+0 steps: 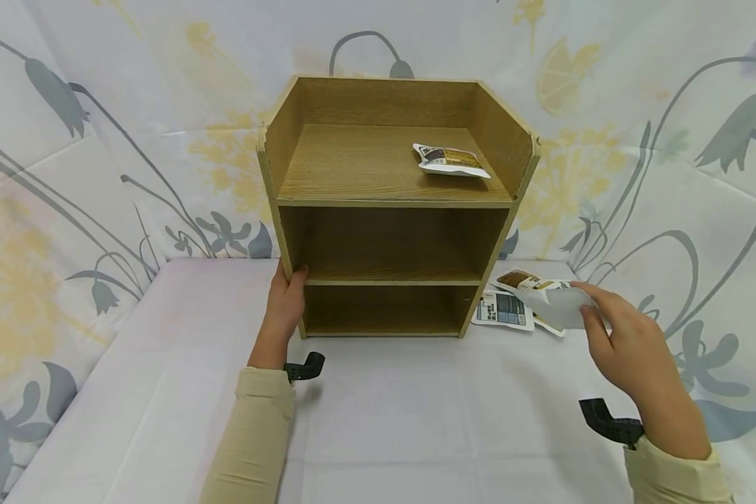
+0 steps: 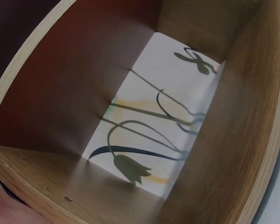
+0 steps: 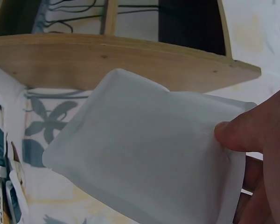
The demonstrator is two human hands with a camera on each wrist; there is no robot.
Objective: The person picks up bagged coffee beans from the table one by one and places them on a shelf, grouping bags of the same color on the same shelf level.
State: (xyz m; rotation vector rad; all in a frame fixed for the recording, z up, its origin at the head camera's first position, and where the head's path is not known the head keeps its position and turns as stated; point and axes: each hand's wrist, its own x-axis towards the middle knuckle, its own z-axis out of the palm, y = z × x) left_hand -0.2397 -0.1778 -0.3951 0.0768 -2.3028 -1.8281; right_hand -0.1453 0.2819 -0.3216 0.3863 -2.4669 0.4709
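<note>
Right wrist view alone shows the right hand pinching a blank white pouch; head view counts one shelf-top pouch, two counter pouches beside that grip, left hand grasping the shelf.

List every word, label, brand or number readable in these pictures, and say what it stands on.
None can be read.
Packet on the top shelf: dark and brown print, too small to read.
Packets on the table: a blue-grey printed panel, blurred.
Packet in the right hand: plain white side facing the camera, no print.
Wooden shelf unit: no label.
</note>
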